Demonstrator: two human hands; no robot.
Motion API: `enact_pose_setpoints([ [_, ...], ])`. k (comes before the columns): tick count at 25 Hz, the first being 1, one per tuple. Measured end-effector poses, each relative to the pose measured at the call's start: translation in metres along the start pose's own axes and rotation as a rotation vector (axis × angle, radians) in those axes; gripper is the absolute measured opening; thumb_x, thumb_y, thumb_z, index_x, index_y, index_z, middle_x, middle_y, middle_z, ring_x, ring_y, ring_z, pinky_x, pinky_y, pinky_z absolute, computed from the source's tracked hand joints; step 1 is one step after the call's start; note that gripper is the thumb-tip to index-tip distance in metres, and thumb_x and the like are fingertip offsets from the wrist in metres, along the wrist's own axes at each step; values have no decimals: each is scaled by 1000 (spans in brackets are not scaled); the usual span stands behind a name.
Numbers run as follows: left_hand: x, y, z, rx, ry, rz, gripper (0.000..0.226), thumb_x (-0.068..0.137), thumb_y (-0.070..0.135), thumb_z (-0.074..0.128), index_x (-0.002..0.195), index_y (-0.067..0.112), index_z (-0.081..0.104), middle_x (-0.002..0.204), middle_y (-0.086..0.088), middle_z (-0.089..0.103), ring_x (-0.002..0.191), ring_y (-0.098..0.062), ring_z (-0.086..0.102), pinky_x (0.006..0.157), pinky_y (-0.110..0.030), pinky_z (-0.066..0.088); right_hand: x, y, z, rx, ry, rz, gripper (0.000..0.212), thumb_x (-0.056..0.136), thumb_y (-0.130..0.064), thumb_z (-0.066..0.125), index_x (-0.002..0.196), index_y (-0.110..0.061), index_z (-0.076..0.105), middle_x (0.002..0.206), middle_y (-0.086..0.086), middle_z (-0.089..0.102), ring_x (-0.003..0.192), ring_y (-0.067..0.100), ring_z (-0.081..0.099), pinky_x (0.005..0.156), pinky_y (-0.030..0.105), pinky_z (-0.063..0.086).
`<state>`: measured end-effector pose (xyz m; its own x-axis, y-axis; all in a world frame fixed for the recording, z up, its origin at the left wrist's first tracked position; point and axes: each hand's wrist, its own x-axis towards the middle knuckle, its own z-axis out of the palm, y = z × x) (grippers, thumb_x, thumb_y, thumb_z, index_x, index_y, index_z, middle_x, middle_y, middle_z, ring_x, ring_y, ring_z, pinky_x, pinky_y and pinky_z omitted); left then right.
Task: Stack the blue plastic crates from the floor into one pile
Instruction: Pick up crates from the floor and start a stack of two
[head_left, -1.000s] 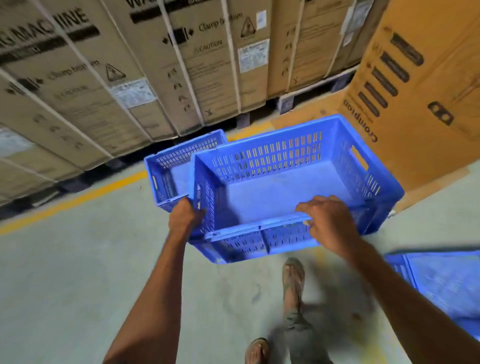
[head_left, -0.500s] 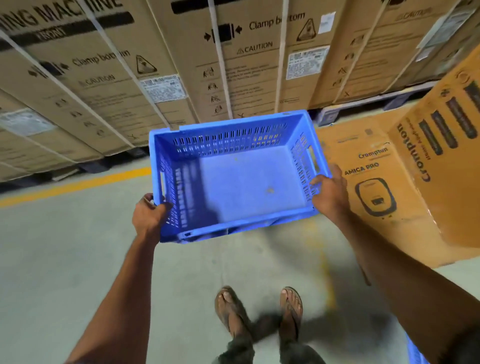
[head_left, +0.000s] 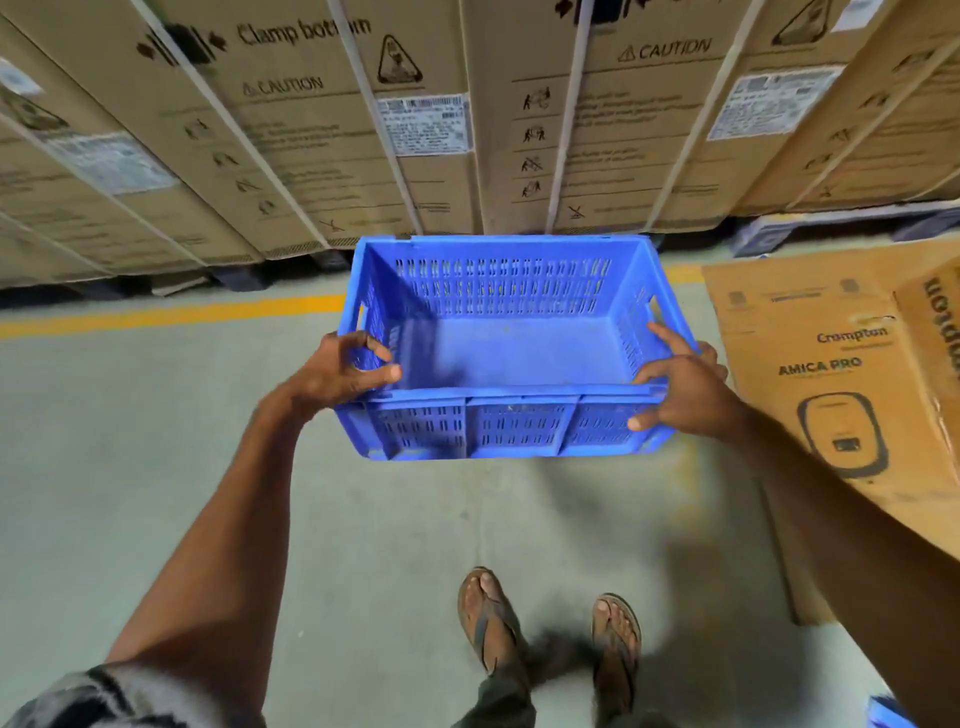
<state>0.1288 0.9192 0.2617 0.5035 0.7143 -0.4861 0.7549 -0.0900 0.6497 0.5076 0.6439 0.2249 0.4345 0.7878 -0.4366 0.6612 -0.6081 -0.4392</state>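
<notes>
A blue plastic crate (head_left: 511, 358) with slotted walls sits low in front of me, empty, its base down at floor level. Whether another crate lies under it I cannot tell. My left hand (head_left: 337, 376) is at its near left corner with the fingers curled and apart, not clamped on the rim. My right hand (head_left: 685, 387) rests against the near right corner, fingers spread, thumb on the front wall. A sliver of another blue crate (head_left: 889, 713) shows at the bottom right edge.
Tall strapped cardboard cartons (head_left: 431, 119) on pallets form a wall right behind the crate. A Crompton carton (head_left: 831, 384) lies flat on the right. A yellow floor line (head_left: 171, 314) runs across the left. My sandalled feet (head_left: 550, 629) stand on grey concrete.
The crate has gone down from carrying height to floor level, square to the cartons. Both hands slid from its side walls to the near corners and loosened.
</notes>
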Motion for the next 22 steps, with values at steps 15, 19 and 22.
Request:
enact_pose_setpoints([
  [15,96,-26,58,436,551,463,32,68,29,83,87,7,68,87,-7,59,81,-37,61,79,-43,48,124,22,25,-114,579,-111,41,69,-46,83,99,-21,68,104,4,70,116,29,54,97,43,33],
  [19,128,-79,90,413,722,513,32,68,27,83,91,11,67,103,-11,60,94,-37,60,85,-47,50,154,34,77,-109,727,-161,35,72,-45,80,95,-21,68,96,8,68,105,30,59,93,45,37],
  [22,149,-122,120,389,807,499,32,71,26,81,93,11,63,115,-15,54,104,-38,56,89,-45,48,172,43,116,-159,835,-210,25,76,-28,75,98,-21,66,97,7,68,106,29,57,95,46,35],
])
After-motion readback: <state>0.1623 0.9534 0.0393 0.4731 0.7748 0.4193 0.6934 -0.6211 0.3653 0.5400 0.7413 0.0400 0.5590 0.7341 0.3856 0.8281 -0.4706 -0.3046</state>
